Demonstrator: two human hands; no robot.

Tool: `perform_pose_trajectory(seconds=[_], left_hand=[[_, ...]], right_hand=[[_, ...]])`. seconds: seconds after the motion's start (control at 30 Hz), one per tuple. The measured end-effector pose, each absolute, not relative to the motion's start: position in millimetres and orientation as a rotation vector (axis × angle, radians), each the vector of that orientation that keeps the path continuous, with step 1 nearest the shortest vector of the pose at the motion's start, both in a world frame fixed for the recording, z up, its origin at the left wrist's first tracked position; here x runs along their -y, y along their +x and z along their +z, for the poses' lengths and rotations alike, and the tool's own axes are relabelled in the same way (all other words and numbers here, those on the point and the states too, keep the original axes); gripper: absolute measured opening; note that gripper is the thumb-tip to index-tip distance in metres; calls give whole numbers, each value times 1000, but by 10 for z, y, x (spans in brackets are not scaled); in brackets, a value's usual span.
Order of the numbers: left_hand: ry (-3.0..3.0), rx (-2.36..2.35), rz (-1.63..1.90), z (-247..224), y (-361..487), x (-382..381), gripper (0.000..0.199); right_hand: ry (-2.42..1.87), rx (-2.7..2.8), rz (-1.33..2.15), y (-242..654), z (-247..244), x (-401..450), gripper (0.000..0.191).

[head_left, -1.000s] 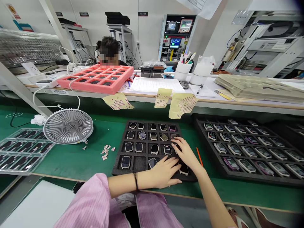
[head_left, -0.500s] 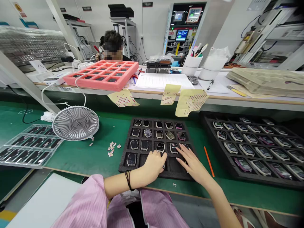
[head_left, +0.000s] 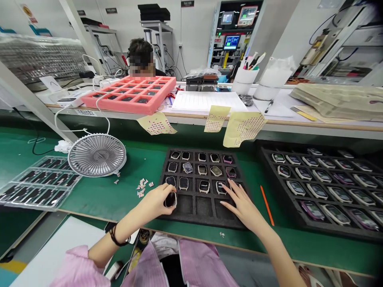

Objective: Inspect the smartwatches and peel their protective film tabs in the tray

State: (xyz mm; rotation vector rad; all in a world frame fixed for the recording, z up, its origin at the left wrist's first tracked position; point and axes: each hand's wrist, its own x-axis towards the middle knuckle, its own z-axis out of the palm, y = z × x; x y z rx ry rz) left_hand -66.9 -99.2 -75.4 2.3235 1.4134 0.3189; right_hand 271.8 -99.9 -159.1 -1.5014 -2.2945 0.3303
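My left hand (head_left: pixel 154 201) is shut on a dark smartwatch body (head_left: pixel 170 199), holding it over the lower left corner of a black foam tray (head_left: pixel 204 221). The tray's lower row of cells looks bare of watches. Several watch bodies sit in the upper rows. My right hand (head_left: pixel 243 205) lies open and flat at the tray's lower right, with its fingertips close to a watch body (head_left: pixel 221 187). Nothing is in that hand.
To the right lies a larger black tray (head_left: pixel 320 187) full of watches, with an orange pencil (head_left: pixel 266 205) beside it. On the left are a grey fan (head_left: pixel 97 155), paper scraps (head_left: pixel 142 188) and a clear plastic tray (head_left: pixel 40 183). A co-worker (head_left: pixel 140 56) sits beyond a pink foam tray (head_left: pixel 128 95).
My left hand has moved left and now holds a watch body lifted from the tray's lower left area. My right hand has shifted little. The view has turned slightly.
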Motion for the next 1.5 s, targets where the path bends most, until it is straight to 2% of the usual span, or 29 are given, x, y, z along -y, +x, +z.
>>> perform_pose_trajectory(seconds=[0.17,0.4,0.5,0.7,0.87,0.93,1.13,1.17,1.3,1.4,1.5], left_hand=[[2350,-1454,96,-785,-743,1013,37],[2438,-1431,-120,-806,-673,969,62],[2437,-1406,-22,-902,-703,963,57],[2260,-1419,430,-996,-787,1070,39],[2235,-1348,720,-894,-638,1203,32],[2274,-1299,743,-872,-560,1229,34],[2317,-1256,784,-923,-689,1233,58],[2312,-1330,783,-957,-787,1225,54],[2270,-1850,672,-1182,-1289,1194,16],[2201,-2029,534,-1356,-1565,1204,8],[2164,-2036,481,-1442,-1639,1218,8]], right_hand=[[-1370,2284,340,2395,-1431,1011,50],[-1130,2341,404,1866,-1274,1019,42],[-1082,2289,507,1708,-1262,1023,37],[-1102,1925,826,1482,-1283,1086,27],[-1114,1507,1322,1194,-1272,1157,41],[-1061,1456,1487,1064,-1265,1167,47],[-1093,1261,1599,912,-1294,1130,49],[-1101,1197,1658,936,-1294,1121,52],[-1091,1039,1757,1096,-1242,1096,57],[-1102,1012,1743,1168,-1188,1093,55],[-1094,999,1738,1161,-1170,1094,54]])
